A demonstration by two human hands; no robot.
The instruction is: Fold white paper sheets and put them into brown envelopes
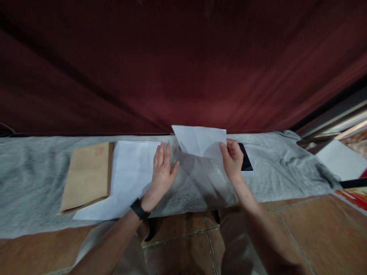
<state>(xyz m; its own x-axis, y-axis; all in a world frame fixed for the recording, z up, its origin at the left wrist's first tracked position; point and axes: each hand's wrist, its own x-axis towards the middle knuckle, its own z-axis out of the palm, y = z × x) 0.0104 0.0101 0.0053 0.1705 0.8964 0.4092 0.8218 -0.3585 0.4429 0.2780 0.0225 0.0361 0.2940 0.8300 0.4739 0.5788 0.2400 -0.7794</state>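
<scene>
My right hand point(233, 158) pinches the right edge of a white sheet of paper point(200, 140) and holds it lifted and tilted above the grey cloth point(281, 172). My left hand point(162, 170), with a black band on its wrist, lies flat with fingers together at the right edge of a stack of white paper point(129, 175), just left of the lifted sheet. The lifted sheet casts a shadow on the cloth between my hands.
A brown paper envelope point(87, 177) lies left of the white stack. A dark phone or tablet point(246, 160) lies behind my right hand. A dark red curtain point(172, 65) hangs behind the cloth. More paper point(341, 158) sits far right. Tiled floor point(309, 229) lies below.
</scene>
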